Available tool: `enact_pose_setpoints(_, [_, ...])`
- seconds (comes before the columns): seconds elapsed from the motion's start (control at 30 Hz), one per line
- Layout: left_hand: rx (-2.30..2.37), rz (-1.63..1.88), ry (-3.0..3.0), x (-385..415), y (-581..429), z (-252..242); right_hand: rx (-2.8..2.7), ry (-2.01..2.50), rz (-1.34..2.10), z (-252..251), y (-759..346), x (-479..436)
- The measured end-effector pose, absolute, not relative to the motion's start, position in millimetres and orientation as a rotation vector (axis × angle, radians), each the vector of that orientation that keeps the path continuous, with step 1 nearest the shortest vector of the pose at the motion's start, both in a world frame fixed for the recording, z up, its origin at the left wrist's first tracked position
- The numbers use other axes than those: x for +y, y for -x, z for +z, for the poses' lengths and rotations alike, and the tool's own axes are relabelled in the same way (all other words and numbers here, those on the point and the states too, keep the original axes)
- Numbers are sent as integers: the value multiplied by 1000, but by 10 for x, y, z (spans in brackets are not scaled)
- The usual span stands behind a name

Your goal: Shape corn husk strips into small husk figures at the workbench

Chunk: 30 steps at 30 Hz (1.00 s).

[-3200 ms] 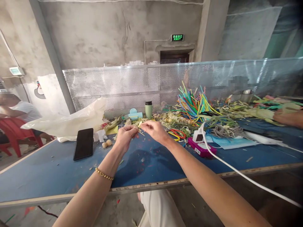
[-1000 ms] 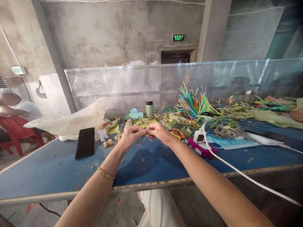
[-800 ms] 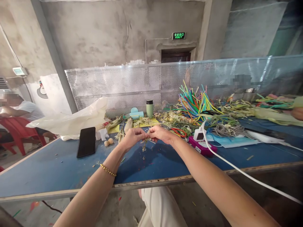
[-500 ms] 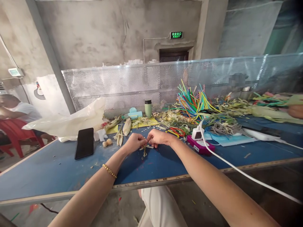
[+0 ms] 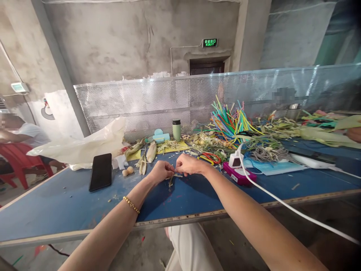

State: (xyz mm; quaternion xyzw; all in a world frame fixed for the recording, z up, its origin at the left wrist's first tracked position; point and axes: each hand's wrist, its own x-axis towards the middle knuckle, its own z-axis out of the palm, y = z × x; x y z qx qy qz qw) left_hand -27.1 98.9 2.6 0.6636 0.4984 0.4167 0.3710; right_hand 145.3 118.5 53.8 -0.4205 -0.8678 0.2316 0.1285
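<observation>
My left hand (image 5: 161, 171), below a gold bead bracelet (image 5: 131, 204), is closed in a pinch on a small piece of dried corn husk (image 5: 170, 182) that hangs under the fingertips. Just to its right, my right hand (image 5: 188, 164) is also pinched, its fingertips a little apart from the left ones. What lies between the right fingers is too small to make out. A short pale strip (image 5: 178, 175) shows below the hands. Left of them, dried husks (image 5: 151, 151) and two light brown balls (image 5: 128, 171) lie on the blue table (image 5: 118, 214).
A black phone (image 5: 100, 172) lies at left near a large plastic bag (image 5: 81, 145). Behind stand a green bottle (image 5: 176, 131) and colourful pipe cleaners (image 5: 232, 122). A purple power block (image 5: 239, 175) trails a white cable (image 5: 282, 197) across the right side. Another person's hand (image 5: 354, 134) is far right.
My hands have moved slightly apart, opening a small gap between the fingertips. The hanging husk has shifted slightly left with my left hand.
</observation>
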Motion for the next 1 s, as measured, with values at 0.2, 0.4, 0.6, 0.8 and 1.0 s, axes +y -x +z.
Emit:
enact_pose_setpoints(0.2, [1303,1058,-1790,946,271,52,-2425,1074,606,432,-1368,1242])
enact_pose_setpoints(0.4, [1216,1069,-1758,924,290,73,-2357,1082,567,438,-1417,1298])
enact_pose_setpoints(0.6, [1216,1078,-1764,905,304,76,-2500,1050,569,424,-1409,1263])
enact_pose_setpoints(0.8, [1220,1071,-1747,918,313,61,-2542,1048,418,422,-1397,1245])
enact_pose_setpoints(1.0, [1232,1102,-1715,932,311,60,-2599,1067,492,430,-1407,1245])
